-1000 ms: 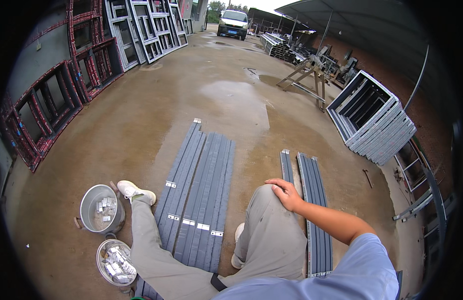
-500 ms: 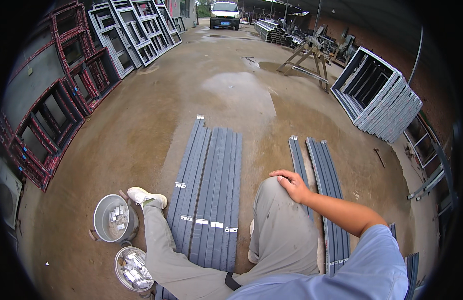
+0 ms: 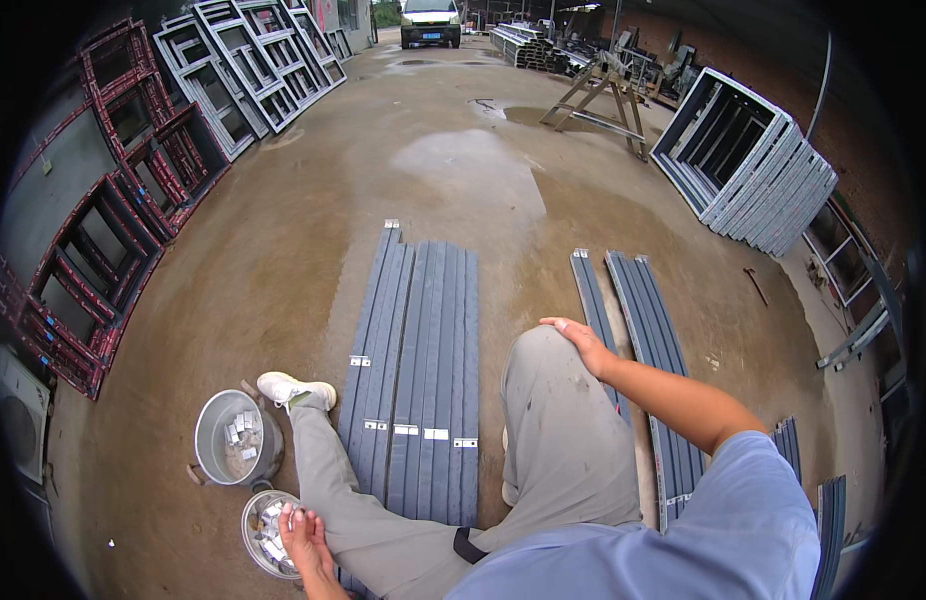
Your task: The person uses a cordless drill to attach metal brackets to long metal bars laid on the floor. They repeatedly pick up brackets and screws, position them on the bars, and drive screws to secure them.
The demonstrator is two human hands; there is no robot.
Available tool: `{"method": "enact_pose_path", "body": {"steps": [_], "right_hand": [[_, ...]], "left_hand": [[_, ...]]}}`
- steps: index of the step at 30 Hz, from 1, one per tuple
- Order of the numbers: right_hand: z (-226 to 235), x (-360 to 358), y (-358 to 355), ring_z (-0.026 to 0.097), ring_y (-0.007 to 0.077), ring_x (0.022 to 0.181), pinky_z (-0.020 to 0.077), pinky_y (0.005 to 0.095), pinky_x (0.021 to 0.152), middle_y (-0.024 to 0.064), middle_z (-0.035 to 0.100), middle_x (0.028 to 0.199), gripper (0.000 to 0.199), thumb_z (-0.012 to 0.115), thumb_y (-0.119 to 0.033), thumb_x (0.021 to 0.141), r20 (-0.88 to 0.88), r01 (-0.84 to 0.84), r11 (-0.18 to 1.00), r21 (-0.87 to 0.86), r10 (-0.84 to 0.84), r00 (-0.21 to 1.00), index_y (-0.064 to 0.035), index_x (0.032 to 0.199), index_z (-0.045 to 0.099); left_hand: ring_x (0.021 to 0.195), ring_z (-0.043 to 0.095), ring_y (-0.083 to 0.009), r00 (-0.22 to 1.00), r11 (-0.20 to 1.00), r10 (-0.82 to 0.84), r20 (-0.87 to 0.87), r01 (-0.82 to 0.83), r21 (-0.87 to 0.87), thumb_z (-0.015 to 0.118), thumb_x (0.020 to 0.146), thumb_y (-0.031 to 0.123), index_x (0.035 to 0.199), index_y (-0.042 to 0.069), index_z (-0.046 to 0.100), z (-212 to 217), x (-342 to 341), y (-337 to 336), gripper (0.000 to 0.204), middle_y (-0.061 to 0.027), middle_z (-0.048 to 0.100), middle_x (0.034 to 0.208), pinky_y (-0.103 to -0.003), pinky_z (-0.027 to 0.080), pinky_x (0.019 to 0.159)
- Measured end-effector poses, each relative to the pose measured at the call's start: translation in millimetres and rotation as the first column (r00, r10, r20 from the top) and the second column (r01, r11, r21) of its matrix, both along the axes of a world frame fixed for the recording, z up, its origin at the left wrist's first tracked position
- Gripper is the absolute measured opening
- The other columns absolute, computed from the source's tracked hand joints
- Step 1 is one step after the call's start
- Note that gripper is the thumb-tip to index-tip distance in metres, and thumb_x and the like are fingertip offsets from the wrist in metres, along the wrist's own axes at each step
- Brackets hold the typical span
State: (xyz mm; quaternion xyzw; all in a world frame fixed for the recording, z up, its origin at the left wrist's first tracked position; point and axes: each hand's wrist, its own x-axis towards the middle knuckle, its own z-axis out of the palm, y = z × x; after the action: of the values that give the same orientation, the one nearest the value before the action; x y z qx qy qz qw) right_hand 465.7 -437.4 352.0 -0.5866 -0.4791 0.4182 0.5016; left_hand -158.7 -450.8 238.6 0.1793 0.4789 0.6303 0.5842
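My right hand (image 3: 583, 344) lies open on my bent right knee, its fingers stretched over the grey trouser cloth. Low at the left, my left hand (image 3: 305, 542) is raised at the near side of a small metal bowl (image 3: 249, 545). Its fingers are slightly bent and apart, and I see nothing held in them. Small silvery metal pieces (image 3: 273, 549) lie in the bowl, partly hidden by the hand. Between my legs, long grey metal profiles (image 3: 438, 340) lie side by side, with small white-silver brackets (image 3: 436, 434) on several of them.
A larger metal pot (image 3: 266, 440) holds more pieces beside my left shoe (image 3: 301, 390). More profiles (image 3: 655, 345) lie right of my knee. Red-wrapped frames (image 3: 108, 260) lean at the left, and stacked frames (image 3: 758, 165) stand at the right. A wooden trestle (image 3: 608, 105) and a van (image 3: 430, 22) are farther off.
My left hand has come into view from below, beside the small bowl. My right hand stays on the knee. The whole view has shifted slightly.
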Motion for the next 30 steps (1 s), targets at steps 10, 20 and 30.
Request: {"method": "enact_pose_path", "body": {"steps": [10,20,30], "right_hand": [[-130,13,-139,0.066,0.0224,0.111,0.0512,0.0402,0.097,0.0146,0.069,0.127,0.050,0.060,-0.034,0.101,0.249,0.267,0.691,-0.672,-0.129,0.960,0.0025,0.135,0.061],[-180,29,-185,0.066,0.0225,0.110,0.0513,0.0401,0.097,0.0150,0.069,0.125,0.050,0.062,-0.033,0.100,0.402,0.357,0.606,-0.711,-0.067,0.913,0.0032,0.135,0.061],[-192,54,-182,0.066,0.0227,0.109,0.0514,0.0400,0.097,0.0155,0.069,0.124,0.051,0.063,-0.031,0.098,0.472,0.396,0.609,-0.687,-0.041,0.881,0.0039,0.135,0.061]], "left_hand": [[0.092,0.073,-0.0205,0.999,1.000,0.008,-0.043,-0.010,-0.029,0.071,0.096,0.004,0.128,0.007,0.058,2,21,1,0.035,-0.0086,0.070,0.106,-0.033,0.063,0.083],[0.083,0.074,-0.0195,0.991,0.994,0.084,-0.106,-0.091,-0.058,0.073,0.094,0.003,0.116,0.004,0.061,17,40,5,0.025,-0.0074,0.071,0.098,-0.030,0.064,0.073],[0.086,0.075,-0.0198,0.983,0.992,0.123,-0.138,-0.124,-0.003,0.072,0.095,0.002,0.111,0.003,0.062,10,42,0,0.019,-0.0076,0.070,0.098,-0.029,0.063,0.074]]}}
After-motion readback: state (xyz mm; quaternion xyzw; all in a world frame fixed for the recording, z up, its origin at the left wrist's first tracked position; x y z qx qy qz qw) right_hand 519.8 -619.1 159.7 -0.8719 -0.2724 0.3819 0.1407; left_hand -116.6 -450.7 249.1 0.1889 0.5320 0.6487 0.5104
